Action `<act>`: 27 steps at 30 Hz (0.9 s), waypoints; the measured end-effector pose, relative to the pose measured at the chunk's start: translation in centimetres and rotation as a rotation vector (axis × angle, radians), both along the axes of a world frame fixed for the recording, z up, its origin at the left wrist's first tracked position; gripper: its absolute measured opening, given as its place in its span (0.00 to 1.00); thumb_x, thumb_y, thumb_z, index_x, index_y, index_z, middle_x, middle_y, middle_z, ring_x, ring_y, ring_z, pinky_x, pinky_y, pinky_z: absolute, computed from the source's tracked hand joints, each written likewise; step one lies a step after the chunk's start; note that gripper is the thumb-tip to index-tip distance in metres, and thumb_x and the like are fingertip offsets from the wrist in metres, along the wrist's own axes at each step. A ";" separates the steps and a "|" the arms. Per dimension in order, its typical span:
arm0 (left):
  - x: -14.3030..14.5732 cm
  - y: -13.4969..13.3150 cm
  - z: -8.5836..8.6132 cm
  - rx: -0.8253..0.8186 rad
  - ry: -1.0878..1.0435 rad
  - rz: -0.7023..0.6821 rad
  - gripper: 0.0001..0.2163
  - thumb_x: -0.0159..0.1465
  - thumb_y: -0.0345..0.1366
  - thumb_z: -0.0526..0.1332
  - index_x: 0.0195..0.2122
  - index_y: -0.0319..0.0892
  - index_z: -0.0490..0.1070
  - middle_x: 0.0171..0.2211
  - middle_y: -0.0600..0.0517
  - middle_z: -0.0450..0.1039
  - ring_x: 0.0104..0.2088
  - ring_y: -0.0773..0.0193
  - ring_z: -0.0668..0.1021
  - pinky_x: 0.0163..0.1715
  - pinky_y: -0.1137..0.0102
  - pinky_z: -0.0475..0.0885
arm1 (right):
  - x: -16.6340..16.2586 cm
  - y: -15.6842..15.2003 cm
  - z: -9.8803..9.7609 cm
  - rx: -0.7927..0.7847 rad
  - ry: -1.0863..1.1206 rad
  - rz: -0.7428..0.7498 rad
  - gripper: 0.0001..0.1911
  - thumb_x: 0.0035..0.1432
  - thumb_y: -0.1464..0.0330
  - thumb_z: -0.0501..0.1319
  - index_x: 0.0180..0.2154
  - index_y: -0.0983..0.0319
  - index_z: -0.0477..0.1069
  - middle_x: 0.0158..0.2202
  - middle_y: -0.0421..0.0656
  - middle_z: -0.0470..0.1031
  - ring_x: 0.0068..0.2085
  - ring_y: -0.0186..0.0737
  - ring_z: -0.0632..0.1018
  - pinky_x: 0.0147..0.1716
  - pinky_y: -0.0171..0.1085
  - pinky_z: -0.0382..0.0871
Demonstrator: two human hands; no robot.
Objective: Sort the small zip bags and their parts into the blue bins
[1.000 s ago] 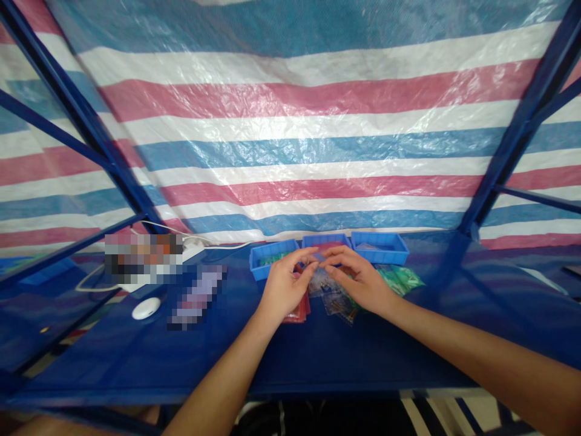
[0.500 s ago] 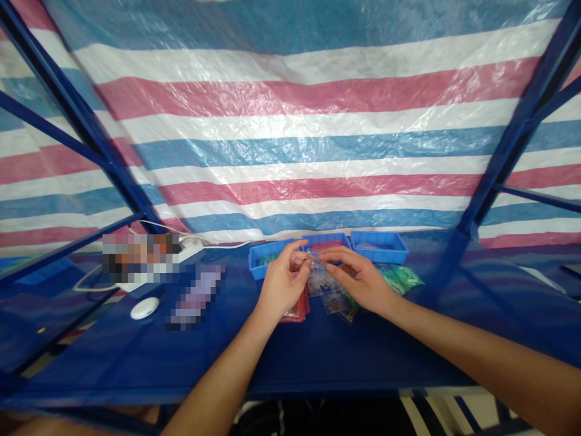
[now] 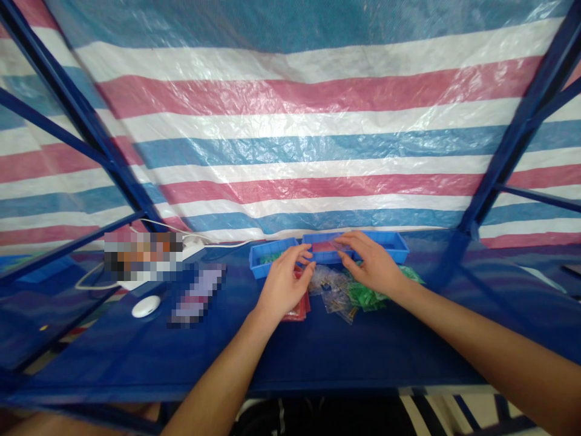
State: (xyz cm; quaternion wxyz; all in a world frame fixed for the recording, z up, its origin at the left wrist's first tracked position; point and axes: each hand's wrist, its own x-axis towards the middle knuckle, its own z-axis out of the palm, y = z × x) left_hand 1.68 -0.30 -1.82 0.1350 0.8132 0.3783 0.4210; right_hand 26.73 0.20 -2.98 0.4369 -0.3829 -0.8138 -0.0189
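Observation:
My left hand (image 3: pixel 287 280) hovers over a stack of red packets (image 3: pixel 297 310), its fingers loosely bent and apart, with nothing visible in them. A small clear plastic bag (image 3: pixel 334 244) shows at the fingertips of my right hand (image 3: pixel 370 263), in front of the middle blue bin (image 3: pixel 313 237); its contents are too blurred to make out. Below and between the hands lie clear bags with small metal-looking pieces (image 3: pixel 338 300). Green packets (image 3: pixel 365 295) are heaped under my right hand, which partly covers them.
A left blue bin (image 3: pixel 259 266) holds green items, and a right blue bin (image 3: pixel 399 245) stands behind my right hand. On the left are a white oval object (image 3: pixel 146 306), a blurred-out flat object (image 3: pixel 200 293) and white cables (image 3: pixel 227 246). Blue frame posts (image 3: pixel 503 145) flank the table.
My hands have moved apart: the left has let go of the small clear bag, while the right has shifted slightly right and up. More of the green heap now shows.

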 end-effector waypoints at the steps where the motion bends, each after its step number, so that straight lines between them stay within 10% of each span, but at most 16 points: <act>1: -0.1 0.0 0.0 0.024 0.042 -0.004 0.15 0.71 0.35 0.61 0.58 0.44 0.72 0.48 0.47 0.78 0.46 0.59 0.81 0.53 0.61 0.76 | 0.6 0.4 0.1 0.014 -0.025 -0.061 0.18 0.70 0.65 0.58 0.59 0.58 0.71 0.56 0.52 0.75 0.57 0.55 0.75 0.59 0.53 0.71; 15: -0.5 0.0 -1.4 0.013 0.420 -0.125 0.18 0.65 0.46 0.67 0.55 0.49 0.79 0.58 0.46 0.77 0.57 0.50 0.78 0.57 0.59 0.74 | 6.5 4.4 -0.9 -0.300 -0.341 -0.588 0.27 0.70 0.50 0.52 0.38 0.61 0.83 0.32 0.53 0.82 0.38 0.54 0.83 0.38 0.42 0.71; 27: -0.6 0.7 -0.9 0.010 0.323 -0.096 0.09 0.69 0.33 0.61 0.40 0.45 0.83 0.42 0.48 0.83 0.45 0.56 0.82 0.52 0.61 0.76 | 5.2 3.1 0.0 -0.107 -0.308 -0.514 0.23 0.71 0.54 0.54 0.37 0.60 0.81 0.38 0.52 0.83 0.46 0.56 0.80 0.49 0.47 0.71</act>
